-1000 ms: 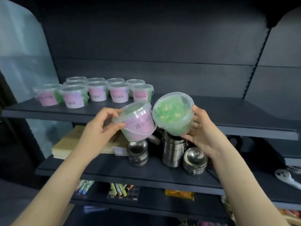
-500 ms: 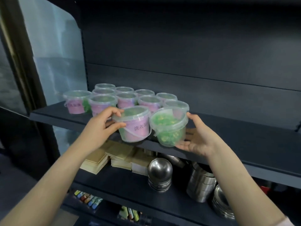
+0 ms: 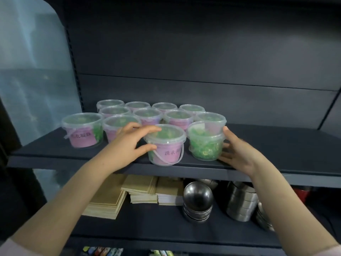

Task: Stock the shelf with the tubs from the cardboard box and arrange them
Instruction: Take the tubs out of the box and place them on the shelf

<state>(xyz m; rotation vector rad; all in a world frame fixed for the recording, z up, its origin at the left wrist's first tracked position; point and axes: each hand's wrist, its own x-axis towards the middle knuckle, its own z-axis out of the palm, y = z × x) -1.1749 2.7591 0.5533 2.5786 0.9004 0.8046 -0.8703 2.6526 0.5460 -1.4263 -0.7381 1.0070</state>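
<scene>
On the lower shelf (image 3: 147, 228) lie tan paper stacks (image 3: 140, 189), with upturned steel bowls (image 3: 198, 198) just beside them on the right. Stacked steel cups (image 3: 241, 204) stand next along. A pale panel (image 3: 33, 71) fills the left.

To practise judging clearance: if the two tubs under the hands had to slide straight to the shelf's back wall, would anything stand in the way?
Yes: stocked tubs stand in rows right behind both the pink-labelled tub and the green-sided tub. Only the bare shelf to their right runs clear to the back wall.
</scene>
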